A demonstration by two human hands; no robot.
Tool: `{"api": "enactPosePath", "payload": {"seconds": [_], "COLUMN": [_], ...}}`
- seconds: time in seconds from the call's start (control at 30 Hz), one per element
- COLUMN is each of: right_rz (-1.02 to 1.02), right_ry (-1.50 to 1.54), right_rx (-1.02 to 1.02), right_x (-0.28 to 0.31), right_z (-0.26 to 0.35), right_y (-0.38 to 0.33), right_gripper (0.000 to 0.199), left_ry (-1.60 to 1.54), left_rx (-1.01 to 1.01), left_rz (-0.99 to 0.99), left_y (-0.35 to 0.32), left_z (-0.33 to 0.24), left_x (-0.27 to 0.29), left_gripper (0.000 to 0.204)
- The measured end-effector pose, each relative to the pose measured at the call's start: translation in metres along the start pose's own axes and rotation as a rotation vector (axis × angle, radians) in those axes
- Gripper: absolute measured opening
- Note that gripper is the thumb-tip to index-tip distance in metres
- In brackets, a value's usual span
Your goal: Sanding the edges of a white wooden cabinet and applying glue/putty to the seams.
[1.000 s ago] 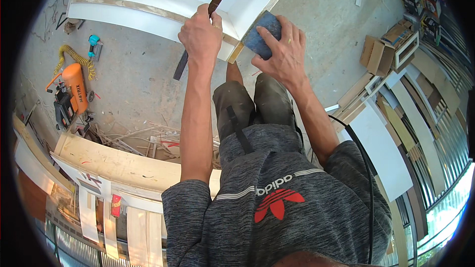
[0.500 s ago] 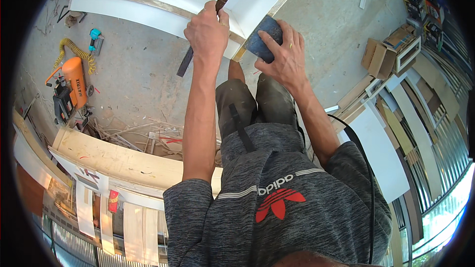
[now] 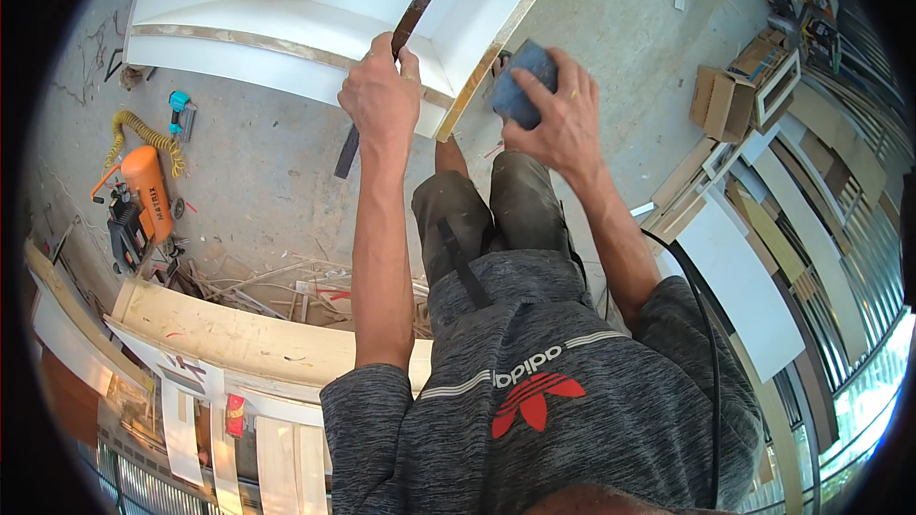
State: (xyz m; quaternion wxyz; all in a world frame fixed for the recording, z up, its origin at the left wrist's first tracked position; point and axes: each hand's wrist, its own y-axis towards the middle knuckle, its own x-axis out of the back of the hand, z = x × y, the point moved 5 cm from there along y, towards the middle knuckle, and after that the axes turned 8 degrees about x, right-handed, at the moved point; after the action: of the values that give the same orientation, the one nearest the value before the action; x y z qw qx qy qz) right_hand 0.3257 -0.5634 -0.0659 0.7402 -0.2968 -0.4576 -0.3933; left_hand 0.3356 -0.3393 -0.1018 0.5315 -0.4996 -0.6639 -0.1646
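Left hand [image 3: 380, 95] is clenched around a dark edge-banding strip [image 3: 420, 0]; strip's long axis runs diagonally, lower end pointing down-left at the concrete floor [image 3: 258, 172], upper end up-right across the white cabinet [image 3: 315, 0]. Right hand [image 3: 561, 119] is closed on a blue sanding block [image 3: 520, 84], pressed at the cabinet's bare front corner edge [image 3: 477, 81]

Both bare forearms stretched forward from grey sleeves. Left hand [image 3: 380, 95] fisted, knuckles up, fingers curled tight in a grip. Right hand [image 3: 558, 119] palm down, fingers spread and bent, pressing flat, wrist slightly cocked.
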Motion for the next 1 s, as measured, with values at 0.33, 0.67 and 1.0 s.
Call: {"api": "enactPosePath", "payload": {"seconds": [0.33,0.67,1.0], "right_rz": [-0.134,-0.034,-0.167], "right_ry": [0.051,-0.006,0.167], "right_rx": [0.09,0.013,0.037], "right_x": [-0.011,0.0,-0.002], "right_z": [-0.023,-0.019,-0.048], "right_y": [0.025,0.028,0.035], "right_gripper": [0.057,0.061,0.064], "left_ry": [0.016,0.006,0.018], "left_rx": [0.006,0.019,0.019], "left_rz": [0.01,0.018,0.008], "left_y": [0.001,0.001,-0.001], "left_z": [0.002,0.001,0.0], "left_x": [-0.002,-0.001,0.0], "left_gripper": [0.021,0.022,0.022]}}
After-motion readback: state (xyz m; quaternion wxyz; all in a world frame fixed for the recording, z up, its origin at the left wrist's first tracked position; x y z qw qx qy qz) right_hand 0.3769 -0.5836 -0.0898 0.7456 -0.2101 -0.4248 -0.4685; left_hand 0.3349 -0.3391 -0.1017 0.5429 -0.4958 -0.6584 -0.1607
